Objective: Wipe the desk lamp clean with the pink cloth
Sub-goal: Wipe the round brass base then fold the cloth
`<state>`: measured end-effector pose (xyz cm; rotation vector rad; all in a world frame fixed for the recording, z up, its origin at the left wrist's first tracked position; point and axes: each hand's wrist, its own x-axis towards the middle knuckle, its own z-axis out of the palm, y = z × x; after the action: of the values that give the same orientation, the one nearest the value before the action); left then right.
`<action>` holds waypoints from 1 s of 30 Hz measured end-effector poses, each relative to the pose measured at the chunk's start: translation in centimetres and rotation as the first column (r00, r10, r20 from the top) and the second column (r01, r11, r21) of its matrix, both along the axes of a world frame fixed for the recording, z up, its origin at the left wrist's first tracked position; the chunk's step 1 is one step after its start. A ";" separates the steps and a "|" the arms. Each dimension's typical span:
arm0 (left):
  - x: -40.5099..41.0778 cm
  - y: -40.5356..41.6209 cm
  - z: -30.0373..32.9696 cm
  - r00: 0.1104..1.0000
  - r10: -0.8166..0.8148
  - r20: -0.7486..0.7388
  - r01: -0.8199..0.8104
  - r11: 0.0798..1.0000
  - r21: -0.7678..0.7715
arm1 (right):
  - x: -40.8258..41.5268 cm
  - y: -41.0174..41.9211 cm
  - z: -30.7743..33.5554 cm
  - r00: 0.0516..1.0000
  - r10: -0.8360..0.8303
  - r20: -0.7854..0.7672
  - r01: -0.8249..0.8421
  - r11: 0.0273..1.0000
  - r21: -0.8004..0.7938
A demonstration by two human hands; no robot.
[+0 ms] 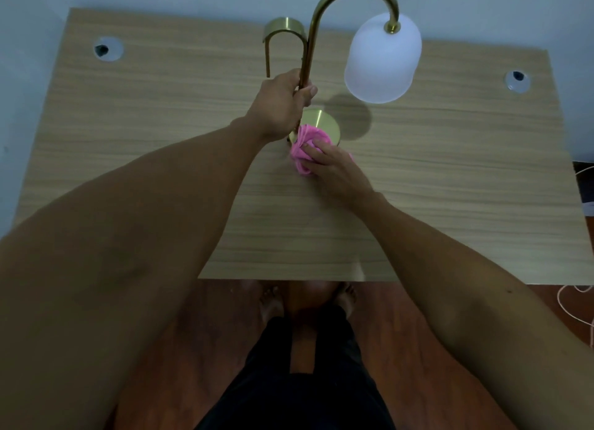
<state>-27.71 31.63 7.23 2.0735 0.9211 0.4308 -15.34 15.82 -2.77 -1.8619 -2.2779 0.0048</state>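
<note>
A brass desk lamp stands in the middle of the wooden desk [450, 178]. Its curved stem [316, 27] arches over to a white frosted shade [382, 59] hanging at the right. My left hand [283, 104] is closed around the lower stem. The round brass base [324, 124] sits just below that hand. My right hand [334, 169] presses a bunched pink cloth [303, 149] against the near edge of the base. The cloth hides part of the base.
A brass arch-shaped handle [284, 27] rises behind the stem. Two round cable holes [107, 48] [517, 80] sit at the desk's far corners. White cables [578, 301] lie on the wooden floor at right. My bare feet [273, 301] stand at the desk's front edge.
</note>
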 end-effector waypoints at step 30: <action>0.3 -0.4 0.0 0.998 0.063 -0.023 -0.062 0.998 0.014 | -12.5 1.7 1.1 0.433 -0.692 -0.577 0.677 0.672 -0.298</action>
<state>-27.39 31.26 7.19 2.0705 1.0017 0.4473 -27.86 17.52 -1.67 -2.1947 -0.9418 0.4866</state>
